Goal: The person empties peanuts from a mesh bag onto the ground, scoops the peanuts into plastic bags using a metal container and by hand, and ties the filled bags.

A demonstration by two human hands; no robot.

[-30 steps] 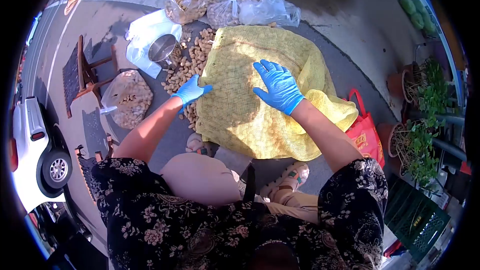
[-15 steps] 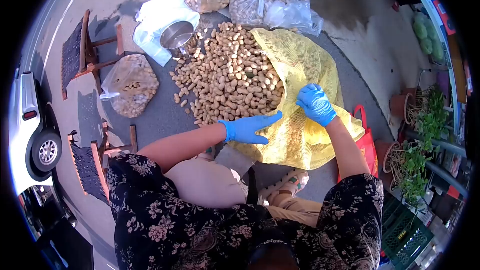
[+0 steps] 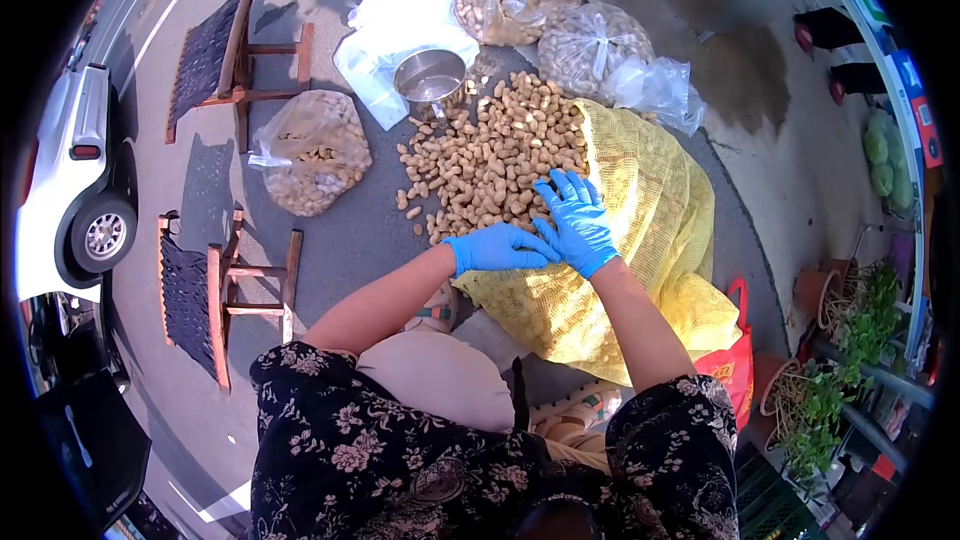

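Observation:
A large heap of peanuts (image 3: 490, 155) spreads over the ground and up to the mouth of a yellow mesh sack (image 3: 650, 180). Both hands wear blue gloves. My left hand (image 3: 500, 248) reaches across the near edge of the heap, fingers extended toward my right hand. My right hand (image 3: 577, 218) lies at the border between peanuts and sack, its fingers spread over the peanuts. The hands meet or nearly meet at the fingertips. Behind the heap stands a metal pot (image 3: 430, 76), beside a white plastic bag (image 3: 385, 40).
Clear bags of peanuts lie at the left (image 3: 312, 152) and at the back (image 3: 595, 45). Two wooden stools (image 3: 240, 65) stand at the left, near a white vehicle (image 3: 60, 200). A red bag (image 3: 735, 370) and potted plants (image 3: 850, 340) are at the right. A person's feet (image 3: 835, 60) show at far right.
The sack has been pulled back to the right, exposing the peanuts. My right hand has let go of the mesh and moved left to the peanuts. The view has shifted.

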